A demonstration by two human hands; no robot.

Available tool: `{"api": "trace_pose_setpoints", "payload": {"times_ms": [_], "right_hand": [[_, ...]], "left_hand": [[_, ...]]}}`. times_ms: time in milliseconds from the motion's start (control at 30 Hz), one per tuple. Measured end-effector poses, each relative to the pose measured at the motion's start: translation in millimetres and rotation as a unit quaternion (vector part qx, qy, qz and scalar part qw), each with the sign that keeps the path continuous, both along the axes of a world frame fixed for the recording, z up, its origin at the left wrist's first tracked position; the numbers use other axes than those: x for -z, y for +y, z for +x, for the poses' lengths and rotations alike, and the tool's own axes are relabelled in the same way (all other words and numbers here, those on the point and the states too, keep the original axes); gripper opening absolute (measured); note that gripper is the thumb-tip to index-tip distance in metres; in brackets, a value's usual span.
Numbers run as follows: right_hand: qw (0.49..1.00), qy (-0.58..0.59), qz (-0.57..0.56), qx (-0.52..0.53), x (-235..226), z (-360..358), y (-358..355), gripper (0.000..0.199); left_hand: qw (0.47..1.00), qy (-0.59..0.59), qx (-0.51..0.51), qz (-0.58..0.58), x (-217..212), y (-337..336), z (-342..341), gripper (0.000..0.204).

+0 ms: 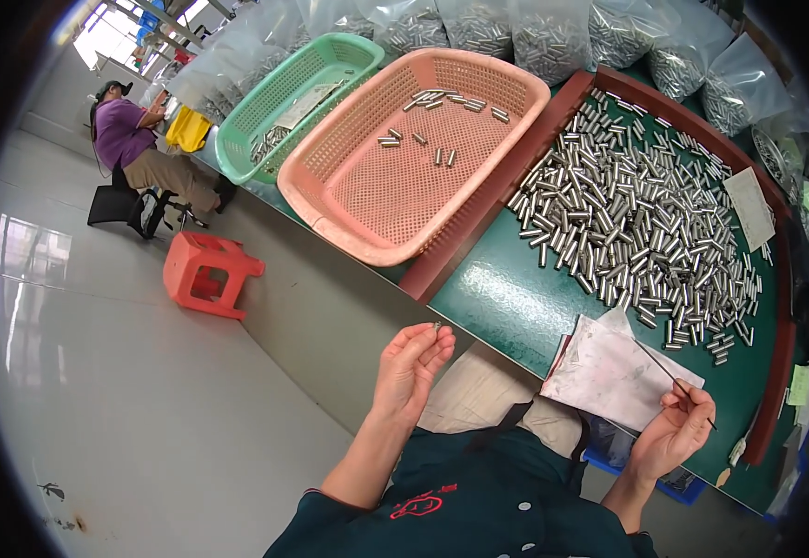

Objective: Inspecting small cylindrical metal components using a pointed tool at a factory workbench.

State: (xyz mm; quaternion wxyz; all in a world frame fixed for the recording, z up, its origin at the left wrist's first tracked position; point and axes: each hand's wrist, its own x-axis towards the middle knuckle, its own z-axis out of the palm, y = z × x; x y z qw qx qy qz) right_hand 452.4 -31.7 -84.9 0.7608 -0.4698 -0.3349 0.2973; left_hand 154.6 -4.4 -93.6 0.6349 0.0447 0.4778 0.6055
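My left hand (410, 370) is closed at the table's front edge, pinching a small metal cylinder (437, 326) between thumb and forefinger; most of the piece is hidden by the fingers. My right hand (676, 431) grips a thin dark rod (654, 354), which slants up and left over a stained white cloth (600, 374) on the green tabletop. Behind the cloth, a wide heap of short, shiny metal cylinders (628, 219) is spread loosely across the table. To the left stands a pink plastic basket (349, 228) with several similar cylinders (446, 156) scattered on its bottom.
Reddish-brown rails (507, 200) border the green table (488, 288). Beyond the pink basket is a green basket (237, 126). Clear bags of metal pieces (553, 37) line the back. A red stool (209, 274) stands on the floor at left, and a seated person (130, 139) works farther off.
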Motion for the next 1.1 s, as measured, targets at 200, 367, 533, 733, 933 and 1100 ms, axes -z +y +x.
{"api": "trace_pose_setpoints", "payload": {"times_ms": [200,367,533,733,933,1100], "right_hand": [[1.0,0.001,0.004,-0.009,1.2,0.9,-0.5,0.03],[1.0,0.002,0.005,-0.007,0.1,0.5,-0.8,0.03],[1.0,0.006,0.009,-0.015,1.1,0.8,-0.6,0.03],[1.0,0.014,0.017,-0.011,2.8,3.4,-2.3,0.031],[1.0,0.013,0.022,-0.016,3.7,3.3,-1.7,0.032],[1.0,0.014,0.023,-0.017,2.9,3.2,-2.3,0.032]], "left_hand": [[1.0,0.003,-0.006,-0.002,-2.6,-1.6,2.1,0.009],[1.0,-0.015,-0.007,-0.002,-1.5,-3.1,1.7,0.008],[0.996,-0.049,0.043,0.06,-1.0,-6.2,0.7,0.009],[0.96,-0.168,0.111,0.195,14.9,-5.9,-1.0,0.013],[0.963,-0.149,0.113,0.194,31.7,-4.6,-4.5,0.013],[0.965,-0.141,0.115,0.189,35.2,-3.7,-3.9,0.012]]}}
